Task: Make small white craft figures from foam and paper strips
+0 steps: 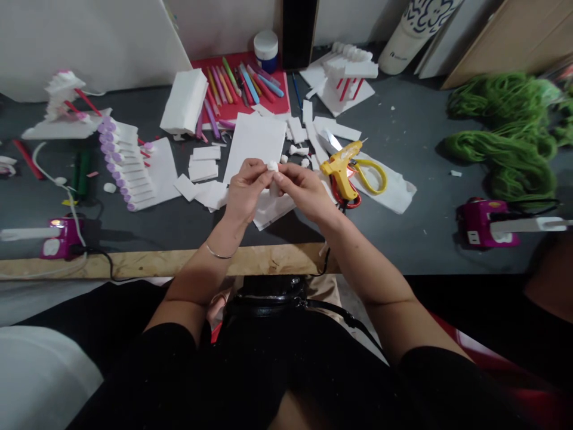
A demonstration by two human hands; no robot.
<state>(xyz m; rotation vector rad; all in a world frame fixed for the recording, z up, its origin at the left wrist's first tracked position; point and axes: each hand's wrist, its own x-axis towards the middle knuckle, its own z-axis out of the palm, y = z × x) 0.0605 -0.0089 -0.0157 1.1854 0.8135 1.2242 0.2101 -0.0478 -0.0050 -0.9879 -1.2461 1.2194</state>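
Note:
Between both thumbs and forefingers, above the table's middle, is a small white piece (272, 166) with a rounded top. My left hand (247, 190) pinches it from the left, its fingers curled. From the right, my right hand (305, 190) closes on the same piece. Just beyond the hands lies a white sheet (255, 143). Small white scraps (298, 150) are scattered behind my right hand. A yellow glue gun (341, 170) rests to the right of that hand, over scissors with yellow handles (372, 177).
White stepped models stand at the left (123, 158) and the back right (349, 74). Colored markers (237, 86) lie on a red sheet near a jar (266, 51). Green yarn (501, 137) and a purple power adapter (486, 224) are at the right. People sit on both sides.

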